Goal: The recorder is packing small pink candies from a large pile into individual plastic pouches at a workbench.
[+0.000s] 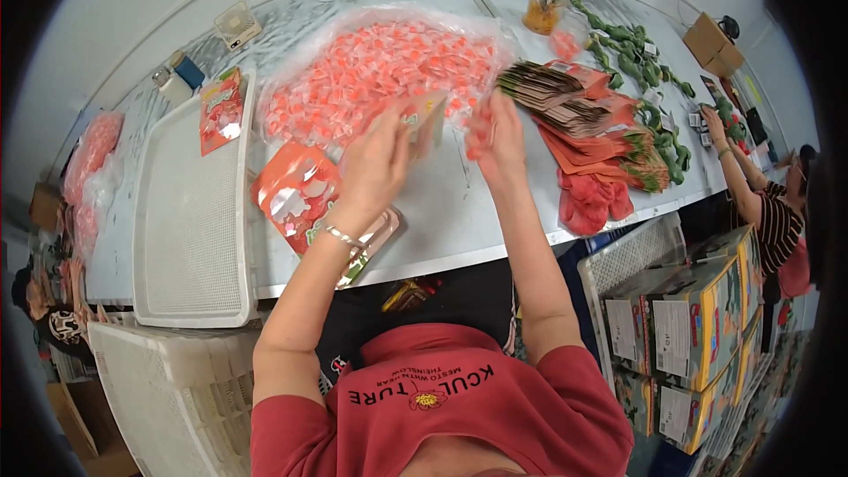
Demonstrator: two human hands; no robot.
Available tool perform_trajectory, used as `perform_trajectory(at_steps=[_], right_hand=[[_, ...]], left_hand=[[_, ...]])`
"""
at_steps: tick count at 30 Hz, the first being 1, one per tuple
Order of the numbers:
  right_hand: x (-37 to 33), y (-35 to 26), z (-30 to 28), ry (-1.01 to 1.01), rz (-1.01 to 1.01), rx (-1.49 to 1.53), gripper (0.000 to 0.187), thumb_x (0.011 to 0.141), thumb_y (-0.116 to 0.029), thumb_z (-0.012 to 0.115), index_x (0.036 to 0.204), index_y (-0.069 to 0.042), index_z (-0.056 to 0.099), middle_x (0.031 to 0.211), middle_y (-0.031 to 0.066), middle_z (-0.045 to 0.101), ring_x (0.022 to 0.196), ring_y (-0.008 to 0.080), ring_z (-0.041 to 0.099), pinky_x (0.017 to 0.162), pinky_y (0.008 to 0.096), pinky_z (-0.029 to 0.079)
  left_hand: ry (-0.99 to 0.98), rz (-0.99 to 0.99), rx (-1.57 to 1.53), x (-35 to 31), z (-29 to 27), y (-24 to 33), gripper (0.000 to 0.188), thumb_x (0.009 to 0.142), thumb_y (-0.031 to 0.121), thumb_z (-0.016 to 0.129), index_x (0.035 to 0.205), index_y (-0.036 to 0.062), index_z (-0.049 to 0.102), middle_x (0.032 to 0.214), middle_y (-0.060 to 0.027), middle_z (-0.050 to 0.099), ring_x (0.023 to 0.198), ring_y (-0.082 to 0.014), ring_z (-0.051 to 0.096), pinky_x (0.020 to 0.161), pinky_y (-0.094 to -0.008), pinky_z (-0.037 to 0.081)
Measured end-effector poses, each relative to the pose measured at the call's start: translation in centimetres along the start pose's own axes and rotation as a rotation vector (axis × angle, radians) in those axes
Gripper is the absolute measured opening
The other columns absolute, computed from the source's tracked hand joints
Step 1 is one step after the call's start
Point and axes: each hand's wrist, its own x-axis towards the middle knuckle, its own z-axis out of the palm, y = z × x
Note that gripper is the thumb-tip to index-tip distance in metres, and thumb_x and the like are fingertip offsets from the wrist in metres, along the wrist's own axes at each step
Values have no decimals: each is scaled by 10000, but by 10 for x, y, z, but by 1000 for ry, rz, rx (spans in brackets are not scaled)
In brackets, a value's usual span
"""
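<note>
My left hand point(378, 157) is closed on a small printed pouch point(428, 122), which is blurred by motion. Just to its right, my right hand point(502, 143) is closed around small pinkish-red wrapped pieces point(479, 131), also smeared. Beyond both hands spreads a big heap of the same wrapped pieces point(397, 57) on clear plastic. Under my left forearm lie red printed pouches point(296, 194), and a pouch with a pale edge point(375, 243) sits at the table's front edge. Right of my right hand are fanned stacks of flat pouches point(565, 106) with a crumpled red cloth point(590, 201) in front.
A white mesh tray point(194, 221) at left carries one red pouch point(221, 110) on its rim. Green-wrapped strings point(632, 53) and a jar of yellowish contents point(541, 13) stand far right. Stacked cartons point(680, 327) are below right; a co-worker in stripes point(777, 230) reaches over the table.
</note>
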Motion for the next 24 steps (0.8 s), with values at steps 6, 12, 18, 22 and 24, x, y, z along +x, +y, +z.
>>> perform_trajectory(at_steps=[6, 12, 18, 22, 24], right_hand=[[26, -109, 61, 33, -413, -155, 158, 838, -211, 560, 826, -61, 511, 839, 90, 509, 737, 234, 514, 648, 350, 418], [0, -90, 34, -57, -811, -559, 205, 782, -80, 563, 984, -44, 580, 1046, 122, 537, 927, 313, 503, 772, 376, 436], [43, -81, 20, -109, -457, -319, 196, 717, -86, 631, 903, -56, 578, 901, 91, 577, 860, 273, 533, 747, 377, 437], [50, -103, 12, -121, -686, -421, 153, 724, -104, 633, 860, -60, 579, 813, 79, 583, 775, 255, 540, 699, 361, 436], [37, -112, 9, -182, -980, -625, 103, 742, -77, 635, 836, -53, 601, 774, 85, 587, 734, 258, 559, 675, 325, 441]], left_hand=[[116, -185, -104, 16, 46, -21, 102, 833, 59, 497, 854, -25, 443, 707, -262, 546, 693, -427, 546, 587, -486, 400], [306, -184, -44, 24, 61, -29, 111, 838, 84, 483, 825, -20, 448, 740, -236, 551, 713, -420, 544, 601, -456, 411], [300, -310, -241, 30, 95, -32, 162, 847, 116, 475, 805, -39, 450, 740, -268, 544, 714, -435, 539, 619, -497, 398], [270, -399, -425, 38, 90, -25, 188, 845, 141, 484, 778, -30, 442, 730, -253, 544, 687, -421, 540, 603, -467, 404], [272, -392, -435, 38, 86, -32, 206, 854, 150, 494, 770, -29, 438, 711, -239, 539, 640, -391, 531, 583, -443, 404]])
